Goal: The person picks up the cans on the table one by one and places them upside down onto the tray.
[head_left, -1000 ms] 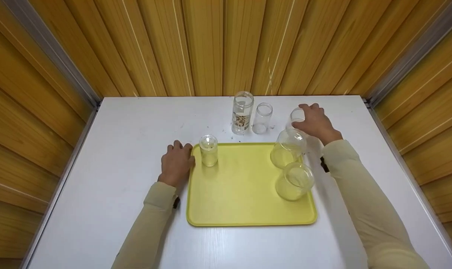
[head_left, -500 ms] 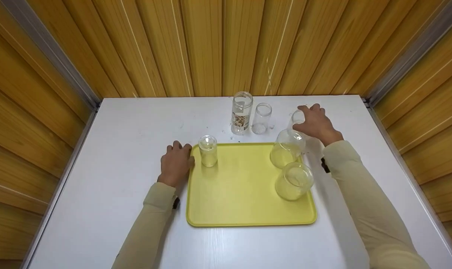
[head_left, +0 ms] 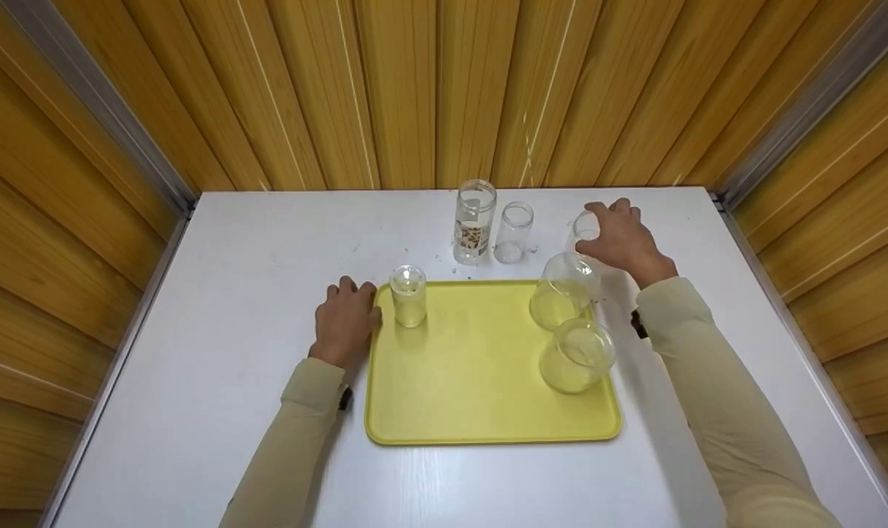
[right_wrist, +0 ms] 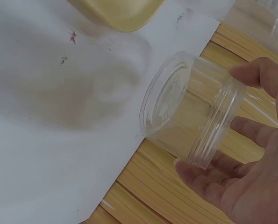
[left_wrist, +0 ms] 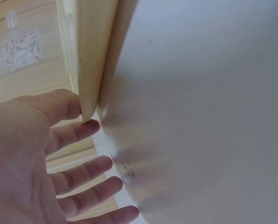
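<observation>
My right hand (head_left: 619,238) holds a small clear plastic jar (right_wrist: 176,107) by its rim, thumb on one side and fingers on the other. In the head view this jar is partly hidden by the hand, at the back right beyond the tray. My left hand (head_left: 343,323) lies at the left edge of the yellow tray (head_left: 480,396). Its thumb and index finger touch the tray's corner and the other fingertips rest on the table. On the tray are a narrow clear jar (head_left: 410,299) at the back left and two wide clear jars (head_left: 563,295) (head_left: 577,358) at the right.
Behind the tray stand a tall clear jar with a patterned label (head_left: 472,227) and a shorter clear jar (head_left: 515,235). Small dark specks mark the white table (head_left: 216,293) near them. Wood-look panels (head_left: 400,95) wall in the back and both sides.
The right hand has shifted very slightly around the small jar at the back right. The left hand, tray and other jars show no clear movement.
</observation>
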{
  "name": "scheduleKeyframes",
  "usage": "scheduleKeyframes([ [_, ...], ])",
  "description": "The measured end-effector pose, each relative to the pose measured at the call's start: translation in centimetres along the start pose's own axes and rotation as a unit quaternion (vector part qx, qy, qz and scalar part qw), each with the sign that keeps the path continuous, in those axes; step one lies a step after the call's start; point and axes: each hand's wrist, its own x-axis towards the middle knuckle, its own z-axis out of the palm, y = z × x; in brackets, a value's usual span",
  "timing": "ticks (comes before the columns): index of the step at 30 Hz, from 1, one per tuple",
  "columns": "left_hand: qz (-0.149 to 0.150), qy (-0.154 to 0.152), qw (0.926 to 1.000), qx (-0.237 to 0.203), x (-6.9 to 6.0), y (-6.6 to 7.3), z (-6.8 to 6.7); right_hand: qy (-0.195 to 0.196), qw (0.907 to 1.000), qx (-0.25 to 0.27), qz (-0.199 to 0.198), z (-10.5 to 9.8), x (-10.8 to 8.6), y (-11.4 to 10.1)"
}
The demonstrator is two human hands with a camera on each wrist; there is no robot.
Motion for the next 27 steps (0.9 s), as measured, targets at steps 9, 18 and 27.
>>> scheduleKeyframes([
  [9, 0.001, 0.002, 0.9999, -0.015, -0.1, -0.1, 0.1, 0.037, 0.9991, 0.023, -0.002, -0.3, -0.4, -0.4],
  [18, 0.000, 0.006, 0.9999, -0.011, -0.1, 0.0, 0.1, 0.049, 0.9982, 0.036, 0.002, -0.7, -0.8, -0.9],
  [27, 0.000, 0.000, 1.0000, -0.009, 0.0, -0.1, 0.1, 0.059, 0.9973, 0.044, -0.003, -1.4, -1.3, -1.4],
])
